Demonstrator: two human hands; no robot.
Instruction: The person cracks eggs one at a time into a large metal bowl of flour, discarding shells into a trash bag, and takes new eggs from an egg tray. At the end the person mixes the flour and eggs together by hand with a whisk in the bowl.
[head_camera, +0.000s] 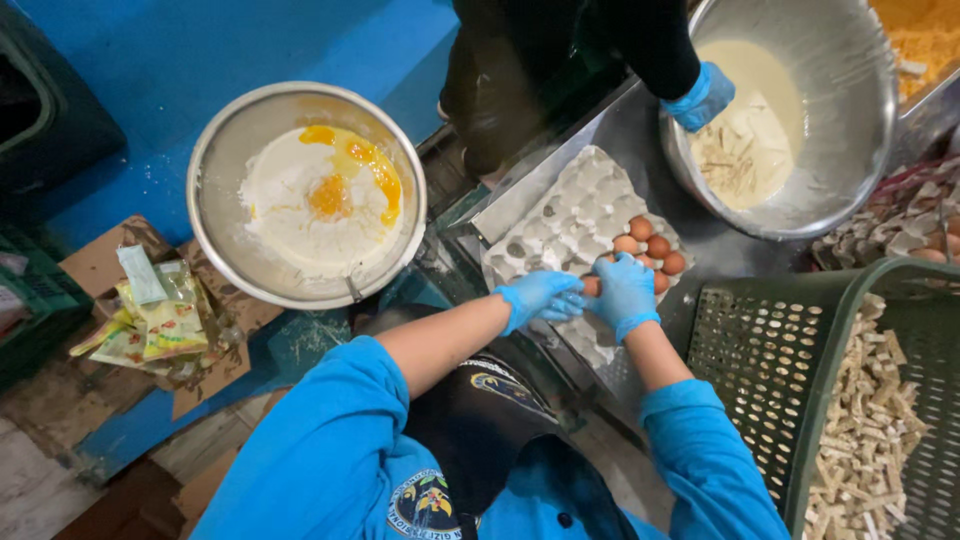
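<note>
Landmark: grey egg tray (560, 215) on the steel desk (625, 130).

Well left of tray: yellow packets (150, 320) on cardboard; then a steel bowl (305, 190) of flour with broken yolks.

At the tray's near edge: your left hand (535, 296), blue-gloved, fingers curled, touching the right hand; cannot tell what it holds. Your right hand (625, 290), fingers closed around a brown egg (592, 286). Remaining eggs (655, 250) sit in the tray's right corner.

Right of tray: batter bowl (790, 110), another person's gloved hand (702, 97) at its rim; green basket (800, 370) of pale sticks.
</note>
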